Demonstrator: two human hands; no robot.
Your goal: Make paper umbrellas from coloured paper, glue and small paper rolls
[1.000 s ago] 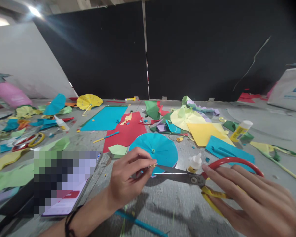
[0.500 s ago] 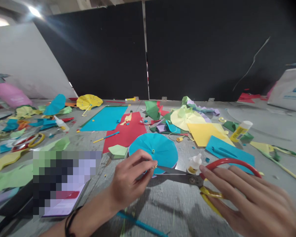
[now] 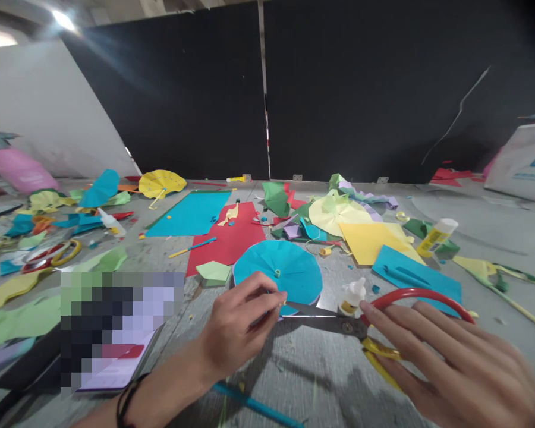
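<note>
Head view: black panels (image 3: 383, 89) behind grey table (image 3: 289, 368) strewn with paper scraps (image 3: 49, 201); left hand (image 3: 238, 324), thumb and fingertips closed in pinch on tiny yellowish piece (image 3: 283, 304), mostly hidden, before round blue paper (image 3: 296, 261); right hand (image 3: 455, 356) gripping red-and-yellow scissors (image 3: 348, 326), blades slightly parted, tips at pinched piece; glue bottle (image 3: 353, 295) just beyond scissors; blue stick (image 3: 258, 404) lying nearer viewer

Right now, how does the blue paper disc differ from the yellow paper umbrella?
The blue disc lies near the left hand; the yellow umbrella sits farther back. The umbrella shows a hooked stem; the disc shows none, just a small ring at its centre. The umbrella is tilted, while the disc lies flatter. Both are roundish with radial creases.
</note>
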